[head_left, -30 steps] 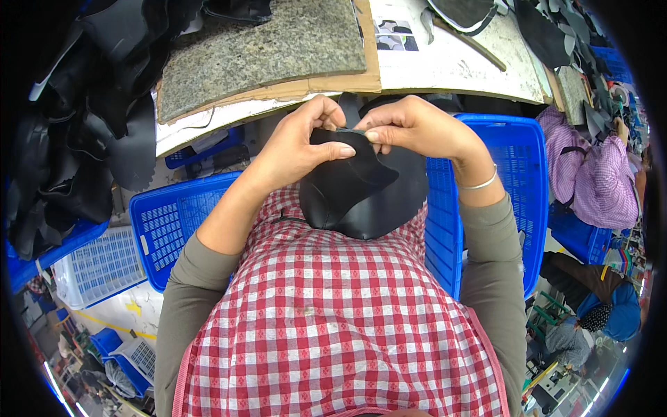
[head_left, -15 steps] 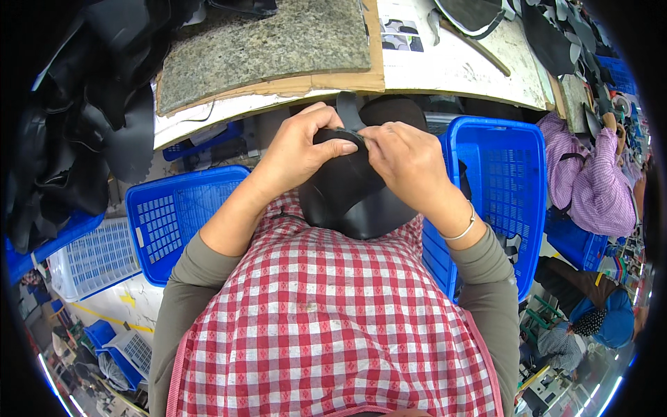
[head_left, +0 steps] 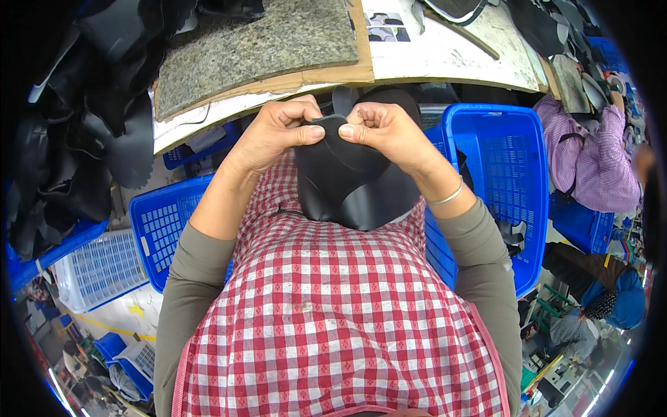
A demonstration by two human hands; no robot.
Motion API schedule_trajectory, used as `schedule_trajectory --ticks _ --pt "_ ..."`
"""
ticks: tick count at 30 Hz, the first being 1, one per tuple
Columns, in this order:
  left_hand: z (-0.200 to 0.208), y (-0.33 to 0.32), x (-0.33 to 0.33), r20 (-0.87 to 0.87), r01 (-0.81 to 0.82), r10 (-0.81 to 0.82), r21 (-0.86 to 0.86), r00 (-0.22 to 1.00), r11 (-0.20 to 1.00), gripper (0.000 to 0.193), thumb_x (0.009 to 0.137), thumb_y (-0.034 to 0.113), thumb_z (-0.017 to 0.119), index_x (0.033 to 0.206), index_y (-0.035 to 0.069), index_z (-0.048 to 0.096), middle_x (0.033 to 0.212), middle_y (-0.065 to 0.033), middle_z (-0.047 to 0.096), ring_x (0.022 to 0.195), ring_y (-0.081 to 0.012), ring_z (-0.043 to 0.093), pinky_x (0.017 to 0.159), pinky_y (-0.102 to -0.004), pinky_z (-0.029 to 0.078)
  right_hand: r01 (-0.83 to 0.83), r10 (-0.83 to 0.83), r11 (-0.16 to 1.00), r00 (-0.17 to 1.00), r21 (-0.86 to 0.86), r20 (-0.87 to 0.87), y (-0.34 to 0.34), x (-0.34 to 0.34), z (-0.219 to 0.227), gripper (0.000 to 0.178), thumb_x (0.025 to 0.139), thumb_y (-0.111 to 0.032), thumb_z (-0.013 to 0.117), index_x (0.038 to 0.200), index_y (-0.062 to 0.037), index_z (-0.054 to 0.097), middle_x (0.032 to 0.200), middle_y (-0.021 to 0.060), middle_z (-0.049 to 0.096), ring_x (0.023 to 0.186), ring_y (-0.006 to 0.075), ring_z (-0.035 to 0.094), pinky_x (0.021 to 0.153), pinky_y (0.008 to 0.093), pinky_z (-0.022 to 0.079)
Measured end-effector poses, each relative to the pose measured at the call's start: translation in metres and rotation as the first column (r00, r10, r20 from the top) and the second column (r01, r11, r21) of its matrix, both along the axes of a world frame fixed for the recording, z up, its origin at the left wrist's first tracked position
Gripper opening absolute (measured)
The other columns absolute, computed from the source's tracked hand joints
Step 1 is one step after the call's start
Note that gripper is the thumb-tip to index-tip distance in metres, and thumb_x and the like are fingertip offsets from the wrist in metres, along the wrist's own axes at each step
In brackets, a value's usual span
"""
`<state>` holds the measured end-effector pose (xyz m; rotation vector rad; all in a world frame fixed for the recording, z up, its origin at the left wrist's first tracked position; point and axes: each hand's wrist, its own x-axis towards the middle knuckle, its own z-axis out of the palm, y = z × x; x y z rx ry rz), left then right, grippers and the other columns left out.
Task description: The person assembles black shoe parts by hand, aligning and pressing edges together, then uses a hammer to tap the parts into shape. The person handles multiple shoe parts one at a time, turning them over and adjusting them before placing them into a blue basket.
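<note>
Hands, left (head_left: pixel 278 135) and right (head_left: pixel 385 132), pinch black leather piece (head_left: pixel 347 184).

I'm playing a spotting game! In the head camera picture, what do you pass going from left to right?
Pile of black material → blue basket → left hand → black leather piece → right hand → blue crate → co-worker's pink checked sleeve.

a pale, stained workbench (head_left: pixel 445 59) along the top, carrying a grey felt mat (head_left: pixel 257 45) on a cardboard sheet (head_left: pixel 306 78), a printed paper (head_left: pixel 385 26), and black cut pieces (head_left: pixel 549 24) piled at its right end.
</note>
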<state>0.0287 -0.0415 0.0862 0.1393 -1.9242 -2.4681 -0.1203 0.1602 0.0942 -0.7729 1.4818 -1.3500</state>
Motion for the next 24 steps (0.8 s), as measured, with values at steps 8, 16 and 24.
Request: schedule_trajectory --ticks 8,16,24 --pt "0.004 -0.058 0.005 -0.063 -0.578 0.609 0.251 0.79 0.776 0.016 0.103 0.018 0.067 0.095 0.005 0.071 0.092 0.0021 0.063 0.089 -0.012 0.06 0.083 -0.0327 0.049 -0.018 -0.047 0.994 0.81 -0.106 -0.584 0.047 0.019 0.058 0.012 0.091 -0.009 0.079 0.096 -0.0019 0.07 0.083 0.0071 0.069 0.075 0.0138 0.067 0.068 0.0297 0.053" --pt "-0.087 -0.088 -0.099 -0.771 0.62 0.29 0.631 0.567 0.466 0.04 0.112 0.04 0.044 0.088 0.017 0.066 0.088 -0.0014 0.062 0.095 -0.0164 0.061 0.093 -0.0352 0.046 0.122 -0.161 0.973 0.967 -0.197 -0.199 0.017 -0.011 0.049 0.078 0.087 -0.01 0.082 0.154 -0.003 0.044 0.142 0.0137 0.058 0.11 0.0138 0.064 0.094 0.0298 0.056" --pt "-0.012 -0.082 0.008 -0.182 -0.242 0.267 0.148 0.946 0.959 0.067 0.104 0.051 0.055 0.147 0.0 0.051 0.143 -0.0199 0.056 0.133 -0.0295 0.055 0.116 -0.0458 0.042 -0.313 0.294 0.84 0.949 -0.443 -0.113 0.028 -0.044 0.018 0.034 0.083 -0.009 0.087 0.111 -0.0034 0.069 0.101 0.0009 0.067 0.087 0.0085 0.064 0.077 0.026 0.056"
